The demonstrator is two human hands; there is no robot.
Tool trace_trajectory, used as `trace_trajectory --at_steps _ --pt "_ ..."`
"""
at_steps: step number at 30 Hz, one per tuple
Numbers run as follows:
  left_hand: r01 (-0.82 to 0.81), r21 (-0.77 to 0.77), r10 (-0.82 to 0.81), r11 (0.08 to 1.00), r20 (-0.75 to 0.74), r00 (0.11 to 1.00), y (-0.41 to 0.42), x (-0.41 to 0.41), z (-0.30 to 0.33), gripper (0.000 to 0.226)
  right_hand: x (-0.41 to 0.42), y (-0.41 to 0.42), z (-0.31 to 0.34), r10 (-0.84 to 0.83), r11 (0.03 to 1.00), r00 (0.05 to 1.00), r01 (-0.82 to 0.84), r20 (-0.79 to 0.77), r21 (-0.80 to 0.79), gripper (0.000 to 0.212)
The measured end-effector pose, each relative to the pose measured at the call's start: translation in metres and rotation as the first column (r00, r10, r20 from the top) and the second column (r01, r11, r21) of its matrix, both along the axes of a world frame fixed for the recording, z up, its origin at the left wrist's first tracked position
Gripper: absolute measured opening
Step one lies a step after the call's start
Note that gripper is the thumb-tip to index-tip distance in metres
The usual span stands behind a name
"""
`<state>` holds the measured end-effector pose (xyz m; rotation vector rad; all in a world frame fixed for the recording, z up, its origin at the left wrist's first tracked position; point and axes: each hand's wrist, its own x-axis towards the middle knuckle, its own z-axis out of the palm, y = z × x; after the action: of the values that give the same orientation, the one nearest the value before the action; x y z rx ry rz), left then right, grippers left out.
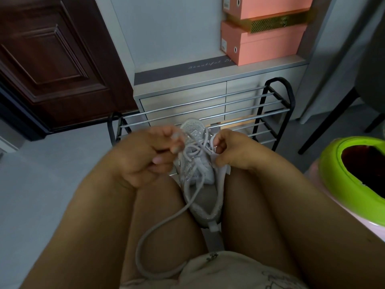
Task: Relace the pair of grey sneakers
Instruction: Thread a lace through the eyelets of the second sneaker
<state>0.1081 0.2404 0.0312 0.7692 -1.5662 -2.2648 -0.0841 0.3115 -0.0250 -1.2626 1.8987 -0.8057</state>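
Both hands work at the top of one grey sneaker (200, 163) wedged between the person's bare thighs, toe pointing away toward the shoe rack and heel toward the body. Left hand (145, 155) is curled, its fingers and thumb pinching a strand of the white lace (193, 147) near the eyelets on the left side of the shoe. Right hand (231, 151) is curled too, fingers pinching the lace and the edge of the upper on the right side. Between them the lace crosses loosely in several loops over the tongue. One long free end (154, 230) runs down from the shoe, across the left thigh, and curves in a wide loop onto the pale shorts (218, 272) at the lap.

Beyond the toe stands a black-framed shoe rack (270, 113) with chrome bars, set against a light cabinet with drawers (183, 101). On the cabinet's top ledge sit stacked pink boxes (266, 44) with a gold mesh band. A dark wooden door (54, 59) fills the upper left. At right, a lime-green rimmed container (337, 174) with a dark inside sits close by the right arm, and black chair legs (329, 122) show behind it
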Motion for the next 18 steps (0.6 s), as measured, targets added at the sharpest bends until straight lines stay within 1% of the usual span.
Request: trace_trajectory --at_steps 1,2,3,5,7,8,9,10,11,12,16,17,18 --pt "0.02 -0.013 -0.02 1.0 -0.047 0.999 -0.006 0.008 0.009 0.01 -0.001 0.0 0.0 0.006 1.0 1.0 -0.006 0.013 0.013 0.04" --pt "0.041 -0.066 -0.044 0.997 -0.048 0.998 -0.009 0.015 0.015 0.01 -0.001 -0.001 0.001 0.016 1.0 1.0 -0.016 0.014 0.027 0.041" --pt "0.067 -0.153 -0.067 0.986 0.005 0.998 -0.01 0.019 0.017 0.012 -0.001 -0.001 0.001 0.022 0.999 1.0 -0.022 0.014 0.037 0.041" --pt "0.148 -0.36 -0.07 0.921 0.221 0.973 -0.008 0.018 0.011 0.017 0.0 -0.001 0.001 0.017 0.999 0.998 -0.019 0.064 0.031 0.041" --pt "0.202 -0.511 0.044 0.835 0.429 0.902 -0.005 0.007 -0.001 0.029 0.0 0.0 0.0 0.018 1.0 0.987 -0.022 0.157 0.021 0.043" --pt "0.204 -0.578 0.138 0.79 0.492 0.86 -0.005 0.0 -0.009 0.034 -0.001 0.001 0.0 0.027 0.999 0.983 -0.031 0.184 0.02 0.044" --pt "0.208 -0.652 0.23 0.729 0.519 0.823 -0.004 -0.006 -0.017 0.035 -0.002 0.001 -0.001 0.036 0.999 0.98 -0.041 0.194 0.02 0.045" --pt "0.23 -0.725 0.295 0.649 0.519 0.802 -0.003 -0.013 -0.025 0.034 -0.003 0.001 -0.001 0.046 0.999 0.98 -0.051 0.192 0.02 0.045" --pt "0.264 -0.777 0.327 0.571 0.51 0.795 0.0 -0.02 -0.032 0.033 -0.004 0.001 -0.002 0.053 0.998 0.981 -0.058 0.188 0.019 0.046" --pt "0.294 -0.807 0.337 0.512 0.503 0.796 0.003 -0.027 -0.038 0.032 -0.006 0.0 -0.002 0.058 0.998 0.981 -0.063 0.185 0.019 0.048" --pt "0.378 -0.849 0.335 0.37 0.501 0.798 0.011 -0.044 -0.052 0.03 -0.009 0.001 -0.004 0.066 0.997 0.981 -0.071 0.181 0.02 0.053" --pt "0.376 -0.856 0.32 0.354 0.488 0.812 0.011 -0.046 -0.054 0.027 -0.011 0.001 -0.004 0.069 0.997 0.977 -0.074 0.201 0.016 0.054" --pt "0.356 -0.86 0.299 0.365 0.471 0.83 0.011 -0.048 -0.056 0.024 -0.012 0.002 -0.005 0.075 0.997 0.97 -0.08 0.23 0.013 0.056"
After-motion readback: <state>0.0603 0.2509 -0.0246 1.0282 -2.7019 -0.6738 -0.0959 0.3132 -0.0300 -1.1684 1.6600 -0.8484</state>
